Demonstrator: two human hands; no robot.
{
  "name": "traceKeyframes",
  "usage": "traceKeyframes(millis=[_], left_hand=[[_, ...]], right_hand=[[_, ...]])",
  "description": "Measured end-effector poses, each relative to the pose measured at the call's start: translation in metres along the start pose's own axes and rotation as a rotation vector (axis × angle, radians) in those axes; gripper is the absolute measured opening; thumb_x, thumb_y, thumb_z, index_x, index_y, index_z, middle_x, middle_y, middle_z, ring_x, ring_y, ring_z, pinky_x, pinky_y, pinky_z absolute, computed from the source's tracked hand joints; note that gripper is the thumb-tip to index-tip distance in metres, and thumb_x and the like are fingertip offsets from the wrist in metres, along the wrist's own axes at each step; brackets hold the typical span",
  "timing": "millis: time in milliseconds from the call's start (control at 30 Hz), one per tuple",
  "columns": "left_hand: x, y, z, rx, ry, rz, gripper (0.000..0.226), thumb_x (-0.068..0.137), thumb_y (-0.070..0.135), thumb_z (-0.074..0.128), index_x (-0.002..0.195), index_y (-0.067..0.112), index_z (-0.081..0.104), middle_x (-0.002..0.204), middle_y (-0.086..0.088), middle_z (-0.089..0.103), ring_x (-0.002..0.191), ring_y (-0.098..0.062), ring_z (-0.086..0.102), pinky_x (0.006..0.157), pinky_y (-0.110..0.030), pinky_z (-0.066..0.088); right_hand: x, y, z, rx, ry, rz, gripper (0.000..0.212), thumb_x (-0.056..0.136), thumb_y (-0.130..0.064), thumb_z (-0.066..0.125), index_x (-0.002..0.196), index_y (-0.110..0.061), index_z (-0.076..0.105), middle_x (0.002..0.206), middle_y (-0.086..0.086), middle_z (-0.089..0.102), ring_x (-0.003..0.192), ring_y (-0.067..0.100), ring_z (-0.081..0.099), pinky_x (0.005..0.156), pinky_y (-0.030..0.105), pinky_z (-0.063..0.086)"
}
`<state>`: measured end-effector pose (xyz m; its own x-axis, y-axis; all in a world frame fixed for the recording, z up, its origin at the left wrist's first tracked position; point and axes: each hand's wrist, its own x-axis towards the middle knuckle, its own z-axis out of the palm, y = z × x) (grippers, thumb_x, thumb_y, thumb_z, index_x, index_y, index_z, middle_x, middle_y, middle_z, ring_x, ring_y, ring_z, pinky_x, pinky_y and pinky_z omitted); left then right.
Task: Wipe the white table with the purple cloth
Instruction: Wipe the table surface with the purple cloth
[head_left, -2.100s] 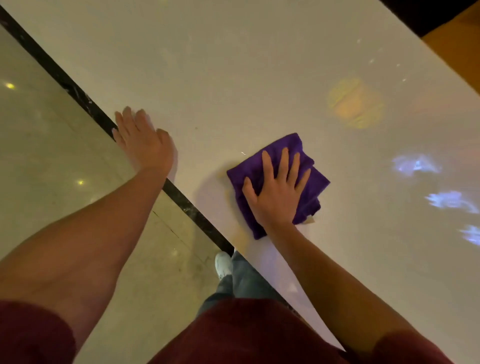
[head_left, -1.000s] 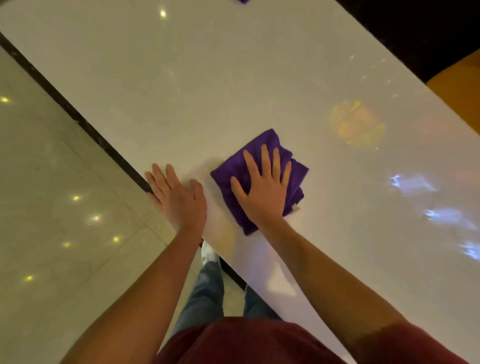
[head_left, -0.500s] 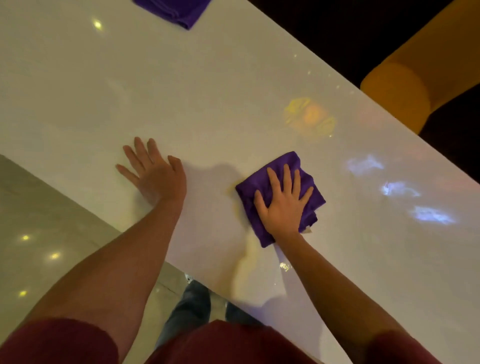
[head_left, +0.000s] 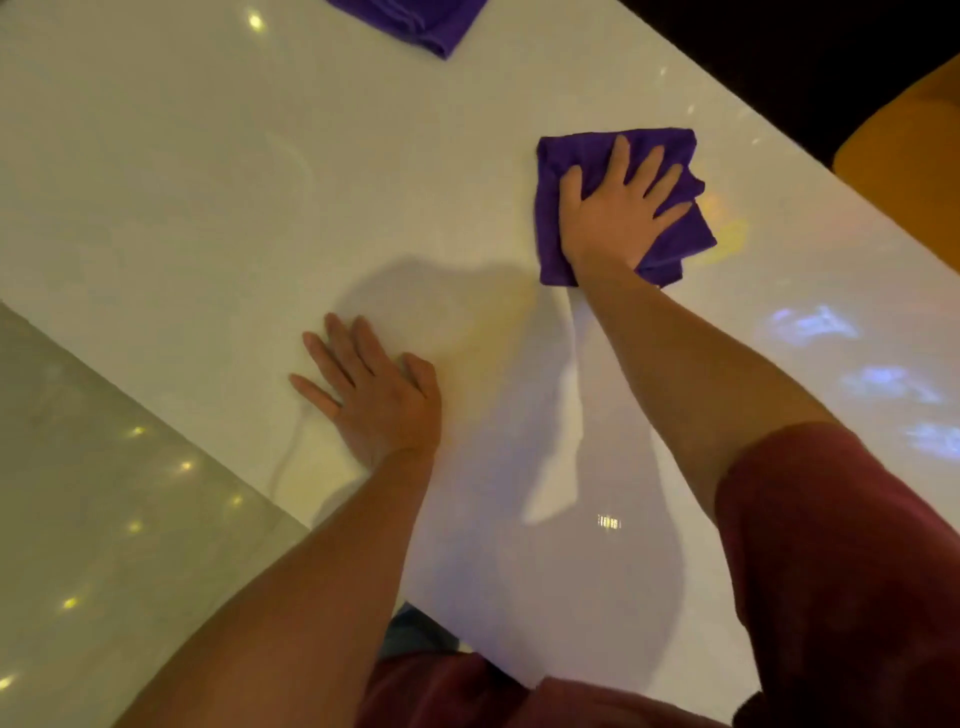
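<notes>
A folded purple cloth (head_left: 566, 161) lies on the glossy white table (head_left: 208, 208), right of centre and toward the far side. My right hand (head_left: 618, 208) presses flat on top of it with fingers spread, arm stretched out. My left hand (head_left: 374, 395) rests palm down on the bare tabletop close to the near edge, fingers apart, holding nothing.
A second folded purple cloth (head_left: 415, 21) lies at the top edge of the view on the table. A yellow rounded seat (head_left: 904, 150) stands beyond the far right edge. Shiny floor (head_left: 104, 519) lies left of the table's near edge. Coloured light reflections dot the right tabletop.
My right hand has slid the cloth away from me toward the far side of the table. My left hand stays planted flat near the front edge.
</notes>
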<state>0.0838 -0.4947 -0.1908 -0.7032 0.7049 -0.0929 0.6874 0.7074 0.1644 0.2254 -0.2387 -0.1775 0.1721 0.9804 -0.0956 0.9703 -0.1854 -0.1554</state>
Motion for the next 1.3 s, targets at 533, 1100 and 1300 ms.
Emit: traceKeyframes(millis=[533,1100,1300], left_hand=[[-0.002,-0.001,-0.005,-0.01,0.002,0.008,0.058,0.105,0.035,0.025,0.158,0.011,0.033,0.169,-0.017,0.023,0.157,-0.042,0.015,0.123,-0.07,0.01],[-0.149,0.097,-0.007,-0.235,-0.003,0.853,0.047,0.105,0.029,0.041,0.146,0.01,0.05,0.166,-0.017,0.032,0.157,-0.038,0.02,0.125,-0.062,0.017],[-0.219,0.153,0.02,-0.203,-0.095,0.568,0.055,0.105,0.032,0.036,0.153,0.007,0.042,0.167,-0.018,0.029,0.158,-0.037,0.018,0.126,-0.059,0.013]], right_hand=[[-0.191,0.065,0.011,0.019,-0.022,-0.372,0.071,0.103,-0.069,0.034,0.163,-0.031,0.037,0.176,0.008,0.025,0.164,0.036,0.014,0.13,0.066,0.011],[-0.307,0.244,0.0,-0.008,-0.026,-0.465,0.07,0.103,-0.073,0.027,0.164,-0.037,0.03,0.176,0.006,0.023,0.164,0.039,0.008,0.126,0.073,0.003],[-0.229,0.357,-0.027,0.026,0.023,-0.318,0.067,0.102,-0.072,0.035,0.161,-0.039,0.036,0.175,0.006,0.027,0.163,0.04,0.013,0.124,0.075,0.012]])
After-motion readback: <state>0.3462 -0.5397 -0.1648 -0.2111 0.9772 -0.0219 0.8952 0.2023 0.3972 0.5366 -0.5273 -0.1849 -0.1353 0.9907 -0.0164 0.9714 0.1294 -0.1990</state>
